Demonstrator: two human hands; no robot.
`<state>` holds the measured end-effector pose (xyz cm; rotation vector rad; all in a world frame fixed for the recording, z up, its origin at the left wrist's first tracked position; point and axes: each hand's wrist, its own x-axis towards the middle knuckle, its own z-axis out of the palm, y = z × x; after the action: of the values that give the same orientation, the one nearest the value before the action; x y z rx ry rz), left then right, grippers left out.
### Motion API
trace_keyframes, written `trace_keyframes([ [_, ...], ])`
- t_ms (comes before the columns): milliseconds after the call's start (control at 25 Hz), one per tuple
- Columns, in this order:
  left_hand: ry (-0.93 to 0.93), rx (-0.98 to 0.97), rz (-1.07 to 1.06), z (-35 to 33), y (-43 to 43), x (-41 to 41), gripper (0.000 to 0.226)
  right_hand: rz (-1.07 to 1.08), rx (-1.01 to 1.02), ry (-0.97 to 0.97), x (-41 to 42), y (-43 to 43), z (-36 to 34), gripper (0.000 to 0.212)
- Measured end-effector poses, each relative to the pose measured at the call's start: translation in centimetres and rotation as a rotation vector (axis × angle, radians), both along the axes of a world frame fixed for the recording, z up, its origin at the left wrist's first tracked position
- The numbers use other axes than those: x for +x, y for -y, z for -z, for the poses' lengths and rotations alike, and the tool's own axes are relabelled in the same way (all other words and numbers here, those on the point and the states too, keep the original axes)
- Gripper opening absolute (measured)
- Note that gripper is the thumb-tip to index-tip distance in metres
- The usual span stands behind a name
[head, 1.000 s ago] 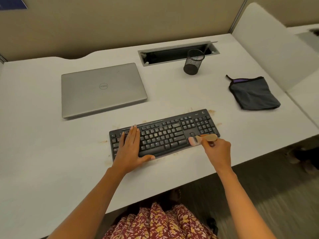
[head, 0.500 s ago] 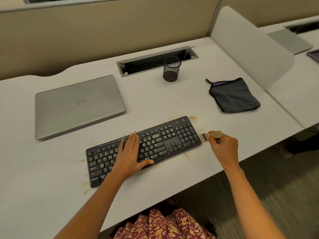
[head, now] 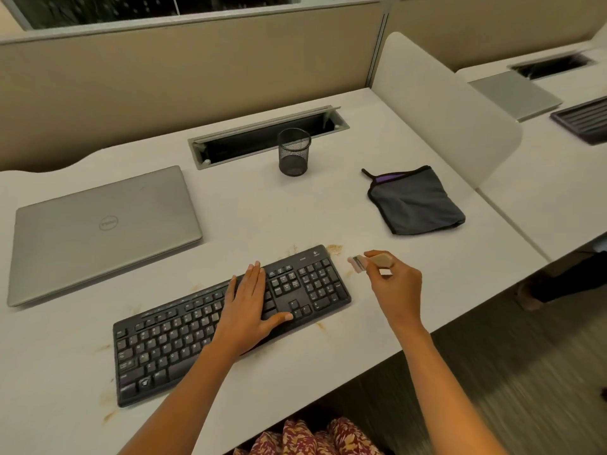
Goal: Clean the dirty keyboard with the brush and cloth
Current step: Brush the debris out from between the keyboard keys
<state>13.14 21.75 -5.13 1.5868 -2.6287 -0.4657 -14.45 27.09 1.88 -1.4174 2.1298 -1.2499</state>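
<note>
**Keyboard** (head: 170, 339): black, full-size, aslant on the near surface (head: 262, 218), with brown crumbs around it. Probably light, rigid plastic that slides easily, so steady it with a flat palm or lift it by the ends.

**Left hand** (head: 248, 310): flat on the middle keys, fingers straight.

**Right hand** (head: 394, 287): pinches the brush (head: 368, 261) by its wooden handle, off the keyboard's 2 o'clock corner.

**Cloth** (head: 415, 201): grey, soft, at 1 o'clock, untouched.

**Laptop** (head: 101, 231): at 10 o'clock, lid marked "Dell". The keyboard's corner print is illegible.

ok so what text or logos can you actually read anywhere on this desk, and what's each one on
"DELL": ringed logo on the lid of the closed laptop.
On the keyboard: a white logo and a small mark at its far right corner, too blurred to read; the key legends too.
The cloth, brush and mesh cup: no text seen.
</note>
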Motion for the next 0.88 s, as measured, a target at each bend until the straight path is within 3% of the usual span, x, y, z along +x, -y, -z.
trace_keyframes([
  [320,-0.005,-0.009,-0.018,-0.4,0.8,-3.2,0.102,0.142,0.021,0.117,-0.9,3.0,-0.1,0.024],
  [600,-0.102,-0.037,0.031,-2.6,2.6,-5.2,0.092,0.297,-0.023,0.331,0.7,4.6,-0.7,0.021],
  [880,-0.344,0.059,0.06,-6.4,3.3,-8.1,0.048,0.346,-0.052,0.396,3.7,4.9,-2.0,0.019],
])
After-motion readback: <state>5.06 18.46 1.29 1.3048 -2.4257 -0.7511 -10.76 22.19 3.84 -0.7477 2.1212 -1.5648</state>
